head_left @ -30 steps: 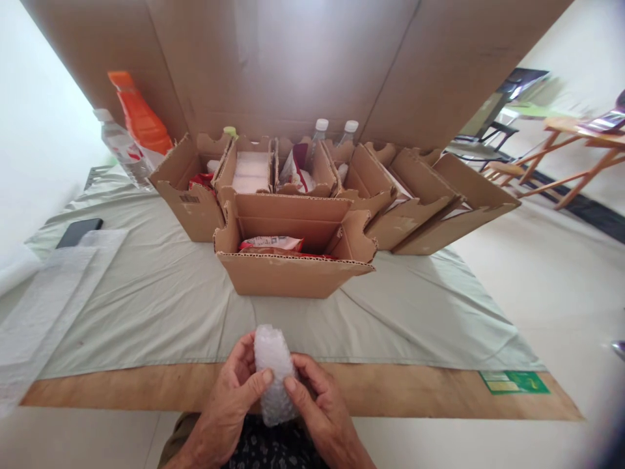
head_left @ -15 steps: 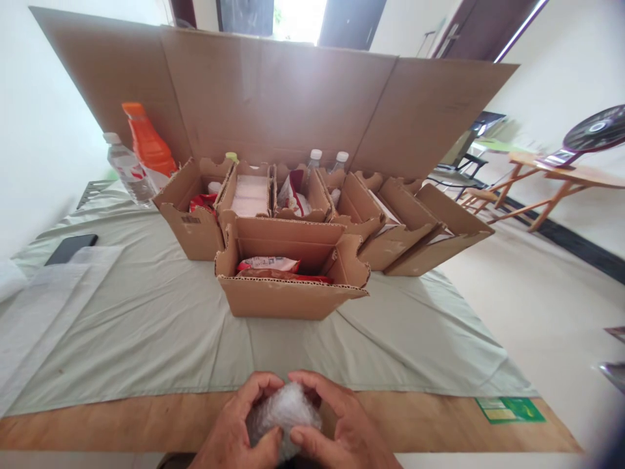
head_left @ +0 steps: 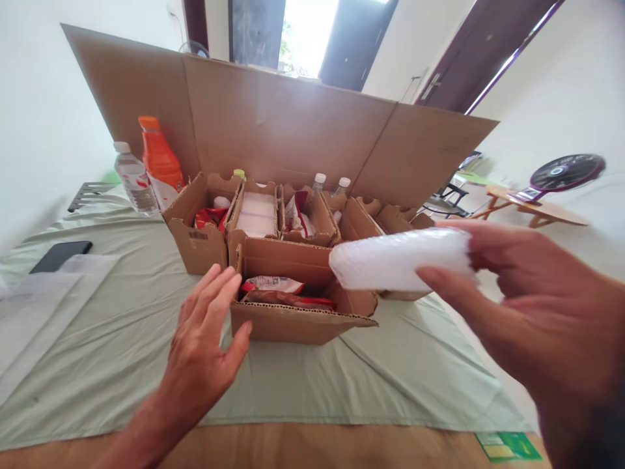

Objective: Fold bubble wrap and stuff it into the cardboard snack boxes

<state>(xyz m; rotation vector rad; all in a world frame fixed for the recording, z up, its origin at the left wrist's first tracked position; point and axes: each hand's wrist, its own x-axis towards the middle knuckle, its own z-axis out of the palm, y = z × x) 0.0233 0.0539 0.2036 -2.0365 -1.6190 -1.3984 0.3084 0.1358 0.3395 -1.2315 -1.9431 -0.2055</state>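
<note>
My right hand (head_left: 517,293) grips one end of a white bubble-wrapped roll (head_left: 400,260), held up over the right end of the front cardboard box (head_left: 293,329). Two red and white packets (head_left: 273,284) lie inside that box. At the box's left end is my left hand (head_left: 205,339), fingers apart and holding nothing. Behind stands a row of cardboard boxes (head_left: 198,251); some hold red packets, and one holds white wrapped material (head_left: 257,213). The raised roll hides part of the row's right side.
A tall cardboard panel (head_left: 283,124) stands behind the boxes. An orange bottle (head_left: 161,159) and a clear bottle (head_left: 134,179) are at the back left. A phone (head_left: 59,256) and plastic sheets (head_left: 41,312) lie left; a green packet (head_left: 508,447) lies front right.
Both hands have moved forward and apart from the near table edge. My right hand now holds the wrapped item alone, raised and to the right; my left hand has let go and opened.
</note>
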